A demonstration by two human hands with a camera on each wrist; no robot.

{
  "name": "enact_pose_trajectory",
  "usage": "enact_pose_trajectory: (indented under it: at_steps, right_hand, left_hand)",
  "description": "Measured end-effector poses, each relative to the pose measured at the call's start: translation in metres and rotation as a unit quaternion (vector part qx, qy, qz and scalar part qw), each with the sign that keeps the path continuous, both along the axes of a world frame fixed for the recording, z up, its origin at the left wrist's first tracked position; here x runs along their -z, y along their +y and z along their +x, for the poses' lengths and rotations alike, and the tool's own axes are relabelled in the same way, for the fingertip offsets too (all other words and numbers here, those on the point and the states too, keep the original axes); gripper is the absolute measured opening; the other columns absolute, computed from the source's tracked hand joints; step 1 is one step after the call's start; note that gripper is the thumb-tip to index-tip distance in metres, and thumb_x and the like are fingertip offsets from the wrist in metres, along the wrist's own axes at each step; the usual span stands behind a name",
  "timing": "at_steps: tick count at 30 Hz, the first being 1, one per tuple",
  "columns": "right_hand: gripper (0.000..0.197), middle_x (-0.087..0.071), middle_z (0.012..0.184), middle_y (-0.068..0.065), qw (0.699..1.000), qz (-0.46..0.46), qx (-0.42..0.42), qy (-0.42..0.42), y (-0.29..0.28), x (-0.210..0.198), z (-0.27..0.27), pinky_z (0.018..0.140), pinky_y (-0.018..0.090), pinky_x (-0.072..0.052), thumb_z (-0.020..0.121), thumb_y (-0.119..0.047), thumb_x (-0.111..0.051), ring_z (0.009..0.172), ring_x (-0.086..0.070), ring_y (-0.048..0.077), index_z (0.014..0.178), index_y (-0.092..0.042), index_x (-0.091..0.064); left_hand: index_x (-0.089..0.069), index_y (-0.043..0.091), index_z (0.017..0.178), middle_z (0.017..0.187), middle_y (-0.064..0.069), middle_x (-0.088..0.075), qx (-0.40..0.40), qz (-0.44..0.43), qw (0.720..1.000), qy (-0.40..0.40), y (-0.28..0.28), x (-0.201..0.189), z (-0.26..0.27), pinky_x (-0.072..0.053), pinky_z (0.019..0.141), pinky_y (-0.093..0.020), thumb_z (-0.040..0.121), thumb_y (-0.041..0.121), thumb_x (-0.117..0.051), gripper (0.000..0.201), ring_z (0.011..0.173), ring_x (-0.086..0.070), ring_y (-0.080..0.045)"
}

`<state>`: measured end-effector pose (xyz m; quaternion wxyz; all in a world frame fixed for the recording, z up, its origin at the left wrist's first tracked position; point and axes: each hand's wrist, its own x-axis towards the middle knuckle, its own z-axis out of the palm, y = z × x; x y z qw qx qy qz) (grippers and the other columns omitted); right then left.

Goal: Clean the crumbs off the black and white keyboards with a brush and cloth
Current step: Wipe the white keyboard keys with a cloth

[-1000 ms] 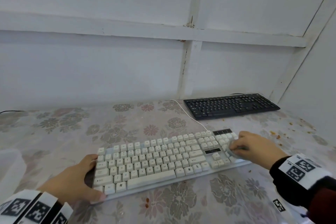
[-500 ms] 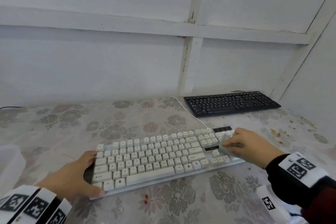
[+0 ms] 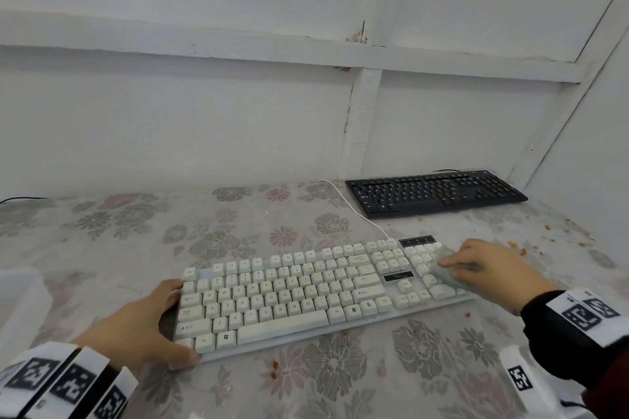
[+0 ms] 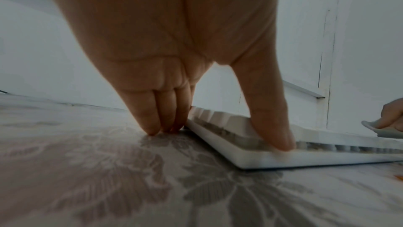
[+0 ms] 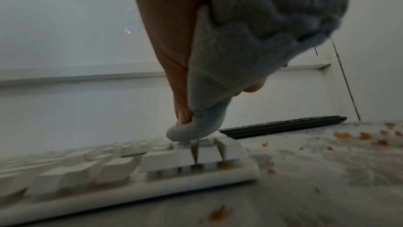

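Wiping the white keyboard's number pad with the cloth

Since a second ago the right hand [image 3: 490,270] is working back toward the pad's far keys, so the wipe is looking close to finished there. It is reaching in palm down, its grip pinching the grey cloth [image 5: 229,75] and pressing it onto the white keyboard [image 3: 289,296] on the desk [image 3: 102,238]. The left hand [image 3: 136,333] is bracing the near-left corner, fingers spread, thumb on the front edge. The black keyboard [image 3: 435,192] is lying behind, crumbs [image 5: 348,135] scattered nearby.
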<state>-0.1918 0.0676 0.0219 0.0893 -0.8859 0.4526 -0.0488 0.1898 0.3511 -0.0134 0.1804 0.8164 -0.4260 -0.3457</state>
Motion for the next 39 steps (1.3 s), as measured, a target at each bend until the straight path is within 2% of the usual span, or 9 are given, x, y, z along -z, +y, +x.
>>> enact_pose_trajectory:
  at_steps: [6, 10, 15, 21, 25, 28, 31, 35, 39]
  right_hand:
    - [0.022, -0.043, 0.077, -0.018, 0.997, -0.013, 0.066, 0.038, -0.014, 0.002, -0.017, 0.060, 0.013, -0.029, 0.089, -0.020, -0.060, 0.072, -0.046, 0.003, 0.108, -0.025, -0.071]
    - [0.024, -0.053, 0.084, -0.006, 0.996, -0.031, 0.075, 0.021, -0.004, -0.009, 0.001, 0.063, 0.020, -0.031, 0.090, -0.021, -0.057, 0.081, -0.051, 0.013, 0.110, -0.028, -0.070]
    - [0.023, -0.056, 0.086, -0.012, 0.989, 0.038, -0.130, -0.058, 0.068, -0.020, 0.087, 0.070, 0.011, -0.034, 0.091, -0.030, -0.056, 0.083, -0.053, 0.002, 0.109, -0.038, -0.069]
    - [0.027, -0.047, 0.080, -0.008, 0.937, 0.073, -0.341, -0.036, 0.149, -0.015, 0.187, 0.071, 0.027, -0.040, 0.094, -0.026, -0.049, 0.079, -0.048, 0.011, 0.112, -0.031, -0.068]
    - [0.031, -0.057, 0.094, 0.009, 0.924, 0.080, -0.372, -0.021, 0.181, -0.011, 0.223, 0.074, 0.040, -0.046, 0.092, -0.013, -0.047, 0.088, -0.054, 0.024, 0.112, -0.020, -0.069]
    - [0.035, -0.056, 0.108, 0.012, 0.914, 0.088, -0.397, 0.001, 0.196, -0.009, 0.234, 0.074, 0.037, -0.044, 0.090, -0.008, -0.049, 0.097, -0.055, 0.030, 0.119, -0.019, -0.066]
    - [0.036, -0.052, 0.115, 0.012, 0.912, 0.071, -0.403, 0.028, 0.201, -0.009, 0.238, 0.069, 0.031, -0.036, 0.089, -0.009, -0.053, 0.100, -0.053, 0.031, 0.122, -0.020, -0.064]
    - [0.036, -0.051, 0.115, 0.007, 0.909, 0.042, -0.413, 0.043, 0.201, -0.006, 0.236, 0.061, 0.028, -0.032, 0.087, -0.010, -0.058, 0.101, -0.053, 0.030, 0.119, -0.023, -0.065]
    - [0.025, -0.050, 0.112, 0.005, 0.914, 0.007, -0.402, 0.043, 0.201, 0.001, 0.226, 0.064, 0.032, -0.034, 0.091, -0.011, -0.051, 0.095, -0.055, 0.030, 0.112, -0.018, -0.062]
  left_hand:
    - [-0.023, 0.038, 0.130, 0.122, 0.019, -0.050, 0.006, 0.010, 1.000, -0.004, 0.000, -0.002, -0.002, -0.039, 0.097, -0.025, 0.026, 0.057, -0.078, 0.119, 0.113, -0.051, -0.006]
    - [-0.020, 0.035, 0.138, 0.124, 0.018, -0.049, 0.002, 0.027, 1.000, -0.010, -0.001, -0.004, -0.003, -0.041, 0.097, -0.026, 0.042, 0.049, -0.084, 0.116, 0.112, -0.051, -0.008]
    - [-0.019, 0.033, 0.140, 0.119, 0.019, -0.047, 0.000, 0.030, 0.999, -0.018, -0.002, -0.004, -0.004, -0.037, 0.092, -0.020, 0.058, 0.039, -0.085, 0.105, 0.108, -0.049, -0.006]
    - [-0.020, 0.031, 0.139, 0.127, 0.016, -0.049, 0.008, 0.022, 1.000, -0.021, -0.002, -0.006, -0.004, -0.038, 0.091, -0.020, 0.058, 0.038, -0.085, 0.104, 0.108, -0.049, -0.005]
    - [-0.024, 0.029, 0.136, 0.119, 0.013, -0.053, 0.024, 0.017, 0.999, -0.017, -0.002, -0.007, -0.006, -0.046, 0.087, -0.017, 0.048, 0.045, -0.084, 0.108, 0.104, -0.054, -0.005]
    - [-0.024, 0.029, 0.125, 0.113, 0.010, -0.048, 0.042, 0.017, 0.999, -0.028, -0.004, -0.013, -0.012, -0.043, 0.069, -0.005, 0.064, 0.027, -0.083, 0.085, 0.093, -0.051, 0.000]
    - [-0.017, 0.022, 0.142, 0.115, 0.009, -0.052, 0.031, 0.026, 0.999, -0.010, -0.004, -0.011, -0.009, -0.046, 0.078, -0.016, 0.061, 0.027, -0.085, 0.106, 0.101, -0.053, -0.008]
    - [-0.017, 0.027, 0.142, 0.099, 0.025, -0.046, 0.040, 0.011, 0.999, -0.008, -0.003, -0.008, -0.006, -0.042, 0.068, -0.007, 0.060, 0.026, -0.085, 0.106, 0.097, -0.051, -0.002]
    - [-0.018, 0.028, 0.140, 0.110, 0.018, -0.053, 0.042, 0.007, 0.999, 0.002, -0.002, -0.008, -0.006, -0.051, 0.082, -0.019, 0.059, 0.027, -0.086, 0.106, 0.100, -0.056, -0.004]
